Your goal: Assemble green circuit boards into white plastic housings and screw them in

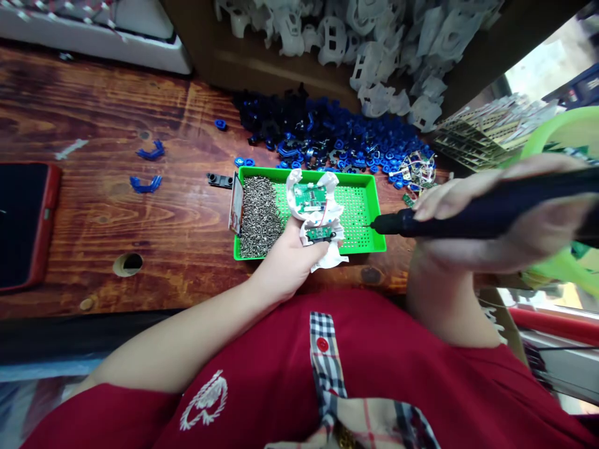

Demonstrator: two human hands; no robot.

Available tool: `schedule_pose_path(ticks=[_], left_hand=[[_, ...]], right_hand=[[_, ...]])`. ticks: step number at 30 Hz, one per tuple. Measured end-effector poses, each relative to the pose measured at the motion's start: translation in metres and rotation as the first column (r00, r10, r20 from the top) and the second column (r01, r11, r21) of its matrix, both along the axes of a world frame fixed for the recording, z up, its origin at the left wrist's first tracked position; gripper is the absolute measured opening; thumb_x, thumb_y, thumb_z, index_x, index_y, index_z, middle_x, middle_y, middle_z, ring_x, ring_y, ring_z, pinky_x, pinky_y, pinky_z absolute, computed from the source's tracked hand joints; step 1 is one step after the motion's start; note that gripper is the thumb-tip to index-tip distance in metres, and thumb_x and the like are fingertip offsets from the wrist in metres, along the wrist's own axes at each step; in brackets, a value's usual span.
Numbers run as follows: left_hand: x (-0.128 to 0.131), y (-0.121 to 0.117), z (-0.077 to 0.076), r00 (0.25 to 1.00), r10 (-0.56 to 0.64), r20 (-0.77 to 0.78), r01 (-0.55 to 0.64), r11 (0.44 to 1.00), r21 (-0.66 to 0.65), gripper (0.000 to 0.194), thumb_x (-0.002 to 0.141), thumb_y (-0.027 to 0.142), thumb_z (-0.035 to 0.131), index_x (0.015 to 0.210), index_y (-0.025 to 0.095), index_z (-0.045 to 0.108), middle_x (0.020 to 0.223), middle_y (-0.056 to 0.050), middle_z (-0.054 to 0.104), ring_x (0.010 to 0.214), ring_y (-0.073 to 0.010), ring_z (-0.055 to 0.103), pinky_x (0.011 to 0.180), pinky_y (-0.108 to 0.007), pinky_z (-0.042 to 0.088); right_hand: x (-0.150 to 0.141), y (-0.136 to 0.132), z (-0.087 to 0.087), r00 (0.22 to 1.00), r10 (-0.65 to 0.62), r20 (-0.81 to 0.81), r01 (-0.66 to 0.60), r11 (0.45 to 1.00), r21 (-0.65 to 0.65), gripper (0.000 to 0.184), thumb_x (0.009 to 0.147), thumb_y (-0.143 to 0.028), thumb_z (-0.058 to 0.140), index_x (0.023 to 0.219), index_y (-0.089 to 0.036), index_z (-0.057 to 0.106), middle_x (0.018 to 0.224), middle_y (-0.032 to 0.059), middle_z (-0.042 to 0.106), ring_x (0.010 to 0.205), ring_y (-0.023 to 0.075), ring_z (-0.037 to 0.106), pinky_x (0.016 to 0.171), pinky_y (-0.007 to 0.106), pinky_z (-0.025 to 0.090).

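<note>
My left hand (285,262) grips a white plastic housing (334,254) over the green basket (309,173). Two green circuit boards sit in the housing, an upper board (309,197) and a smaller lower board (319,234), with a thin red wire between them. Wrapped around a black electric screwdriver (449,215) is my right hand (496,206), to the right of the basket. The tool lies nearly level, its thin bit pointing left over the basket, apart from the housing. Small metal screws (259,215) fill the basket's left end.
Behind the basket lies a heap of blue and black plastic parts (318,128). A cardboard box (262,72) of white housings stands at the back. Two blue clips (146,183) and a red-cased phone (44,224) lie to the left. A yellow-green tub (538,134) stands at right.
</note>
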State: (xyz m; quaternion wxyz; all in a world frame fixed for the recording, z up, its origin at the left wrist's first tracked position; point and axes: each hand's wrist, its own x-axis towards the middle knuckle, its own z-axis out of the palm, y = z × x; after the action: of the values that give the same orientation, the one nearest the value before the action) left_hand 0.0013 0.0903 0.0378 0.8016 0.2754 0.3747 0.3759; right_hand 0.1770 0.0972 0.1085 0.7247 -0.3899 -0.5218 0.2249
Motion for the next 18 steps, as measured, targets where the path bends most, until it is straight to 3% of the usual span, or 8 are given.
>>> schedule_pose_path(ticks=[3,6,13,18], left_hand=[[0.000,0.000,0.002,1.000,0.000,-0.006,0.000,1.000,-0.011,0.057,0.070,0.013,0.068,0.121,0.022,0.046,0.116,-0.006,0.060,0.105,-0.0236,0.058,0.096,-0.045,0.042],[0.000,-0.001,0.002,1.000,-0.001,-0.030,0.001,1.000,-0.005,0.057,0.070,0.014,0.069,0.122,0.022,0.046,0.119,-0.008,0.059,0.107,-0.0247,0.057,0.096,-0.045,0.043],[0.000,-0.002,0.001,0.999,-0.033,0.007,0.033,0.999,0.014,0.058,0.072,0.015,0.068,0.125,0.023,0.044,0.118,-0.007,0.060,0.103,-0.0230,0.060,0.093,-0.043,0.045],[-0.002,-0.001,-0.005,0.995,-0.070,-0.066,0.075,0.994,0.080,0.055,0.073,0.019,0.069,0.122,0.020,0.046,0.127,-0.008,0.056,0.114,-0.0261,0.054,0.098,-0.045,0.041]], right_hand=[[0.002,0.007,-0.026,0.996,-0.047,-0.081,0.053,0.996,0.072,0.023,0.073,-0.039,0.058,0.078,-0.018,0.048,0.046,-0.0074,0.042,0.035,0.0084,0.044,0.031,0.022,0.037],[0.004,0.009,-0.043,0.996,-0.080,-0.028,0.081,0.996,0.034,0.020,0.076,-0.037,0.056,0.081,-0.019,0.049,0.046,-0.0068,0.044,0.034,0.0102,0.044,0.031,0.023,0.038],[0.007,0.006,-0.050,0.993,-0.110,-0.041,0.110,0.994,0.004,0.023,0.077,-0.038,0.055,0.081,-0.018,0.047,0.048,-0.0062,0.044,0.034,0.0109,0.044,0.030,0.024,0.038],[0.009,0.005,-0.051,0.992,-0.119,-0.038,0.119,0.993,-0.001,0.024,0.077,-0.040,0.056,0.081,-0.018,0.047,0.050,-0.0061,0.045,0.035,0.0108,0.046,0.031,0.024,0.040]])
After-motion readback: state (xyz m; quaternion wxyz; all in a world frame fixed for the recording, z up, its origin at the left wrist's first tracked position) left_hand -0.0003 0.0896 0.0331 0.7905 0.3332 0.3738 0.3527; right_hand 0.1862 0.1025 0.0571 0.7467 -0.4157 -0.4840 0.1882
